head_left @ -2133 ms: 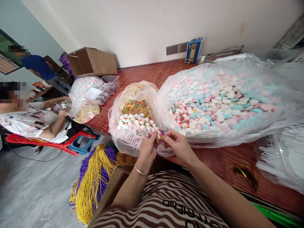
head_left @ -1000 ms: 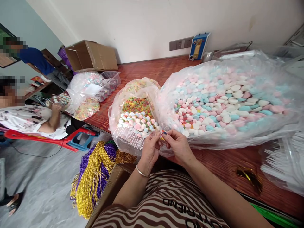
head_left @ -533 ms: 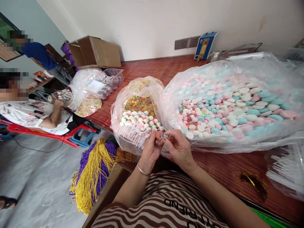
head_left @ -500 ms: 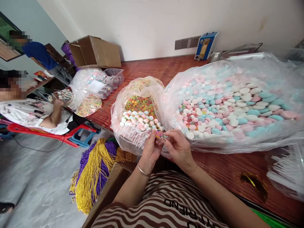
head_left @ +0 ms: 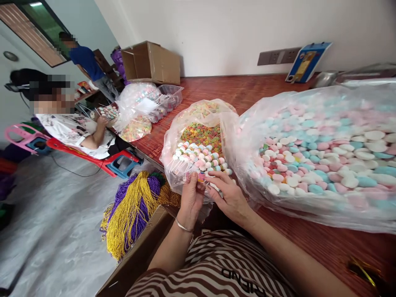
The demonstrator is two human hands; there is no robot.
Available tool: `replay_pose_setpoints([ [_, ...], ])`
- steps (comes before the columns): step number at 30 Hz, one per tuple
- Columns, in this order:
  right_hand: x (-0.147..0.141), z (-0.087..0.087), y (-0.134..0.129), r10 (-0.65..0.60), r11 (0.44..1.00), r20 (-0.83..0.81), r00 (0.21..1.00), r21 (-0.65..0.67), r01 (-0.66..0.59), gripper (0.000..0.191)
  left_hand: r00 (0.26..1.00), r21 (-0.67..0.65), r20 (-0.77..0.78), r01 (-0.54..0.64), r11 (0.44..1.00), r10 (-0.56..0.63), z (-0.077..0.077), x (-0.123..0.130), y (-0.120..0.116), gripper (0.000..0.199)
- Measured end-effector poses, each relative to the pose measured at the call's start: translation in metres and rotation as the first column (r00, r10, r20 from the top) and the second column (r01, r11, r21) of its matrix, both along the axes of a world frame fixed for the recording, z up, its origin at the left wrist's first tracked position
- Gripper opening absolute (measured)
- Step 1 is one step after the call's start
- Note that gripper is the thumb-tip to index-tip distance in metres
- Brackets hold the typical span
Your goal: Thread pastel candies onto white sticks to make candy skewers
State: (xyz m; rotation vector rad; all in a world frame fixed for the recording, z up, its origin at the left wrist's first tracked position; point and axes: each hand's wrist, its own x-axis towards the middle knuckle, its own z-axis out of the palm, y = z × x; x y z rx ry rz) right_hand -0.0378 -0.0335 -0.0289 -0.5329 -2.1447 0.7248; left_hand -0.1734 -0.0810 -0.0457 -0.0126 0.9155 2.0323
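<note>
Location: small workshop. Indicators: long worktable [head_left: 213, 85]; bulk bag [head_left: 269, 117] of pastel sweets on worktable; open carton [head_left: 165, 64] at worktable back edge; socket strip [head_left: 275, 57] above worktable; seated co-worker [head_left: 69, 128] and heaped bead strands [head_left: 133, 216] beside worktable.

One left hand [head_left: 191, 202] and one right hand [head_left: 232, 200] are showing, two in all, with one bracelet [head_left: 183, 225]. Two co-workers are appearing: one seated person [head_left: 74, 132] and one standing person [head_left: 87, 62]. One table [head_left: 216, 84] is carrying one blue device [head_left: 309, 62], one upright carton [head_left: 164, 64] and, nearest the hands, two bags: one smaller bag [head_left: 170, 138] and one bigger bag [head_left: 247, 150]. One lower carton [head_left: 139, 245] is sitting beneath. The sweets on sticks [head_left: 198, 154] are crowding too tightly for counting.
</note>
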Motion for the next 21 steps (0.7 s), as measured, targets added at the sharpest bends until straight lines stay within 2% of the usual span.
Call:
replay_pose_setpoints([
  [3, -0.022, 0.008, 0.006, -0.042, 0.999, 0.079, 0.996, 0.011, 0.041, 0.024, 0.996, 0.031, -0.005, -0.090, 0.995, 0.091, 0.009, -0.032, -0.018, 0.038],
  [6, -0.056, 0.019, 0.016, -0.148, 0.974, 0.299, 0.943, 0.210, 0.086, 0.025, 0.988, 0.071, -0.025, -0.148, 0.986, 0.150, 0.018, -0.056, -0.030, 0.038],
  [8, -0.083, 0.025, 0.024, -0.184, 0.937, 0.423, 0.887, 0.347, 0.029, 0.025, 0.981, 0.096, -0.030, -0.186, 0.978, 0.190, 0.023, -0.066, -0.032, 0.039],
  [11, -0.115, 0.025, 0.037, -0.179, 0.909, 0.497, 0.849, 0.414, -0.050, 0.021, 0.982, 0.120, -0.001, -0.185, 0.975, 0.187, 0.028, -0.073, -0.030, 0.038],
  [13, -0.119, 0.022, 0.042, -0.179, 0.908, 0.505, 0.844, 0.415, -0.056, 0.024, 0.989, 0.125, 0.037, -0.148, 0.981, 0.145, 0.030, -0.074, -0.027, 0.037],
  [16, -0.092, 0.019, 0.037, -0.165, 0.922, 0.412, 0.896, 0.388, -0.009, 0.034, 0.991, 0.101, 0.104, -0.096, 0.990, 0.085, 0.033, -0.074, -0.019, 0.036],
  [17, -0.076, 0.019, 0.032, -0.126, 0.948, 0.235, 0.964, 0.313, 0.048, 0.034, 0.989, 0.093, 0.128, -0.088, 0.992, 0.076, 0.033, -0.073, -0.016, 0.036],
  [18, -0.059, 0.019, 0.025, -0.097, 0.977, 0.018, 0.995, 0.191, 0.092, 0.033, 0.986, 0.086, 0.152, -0.085, 0.993, 0.072, 0.033, -0.072, -0.013, 0.036],
  [19, -0.040, 0.020, 0.018, -0.068, 0.997, -0.146, 0.987, 0.030, 0.073, 0.030, 0.982, 0.081, 0.174, -0.089, 0.993, 0.074, 0.034, -0.070, -0.010, 0.035],
  [20, -0.023, 0.021, 0.010, -0.093, 0.986, -0.271, 0.958, -0.156, 0.051, 0.026, 0.978, 0.078, 0.195, -0.087, 0.993, 0.071, 0.034, -0.067, -0.006, 0.035],
  [21, -0.007, 0.022, 0.003, -0.104, 0.945, -0.328, 0.939, -0.327, -0.010, 0.024, 0.976, 0.075, 0.211, -0.080, 0.994, 0.062, 0.034, -0.064, -0.002, 0.035],
])
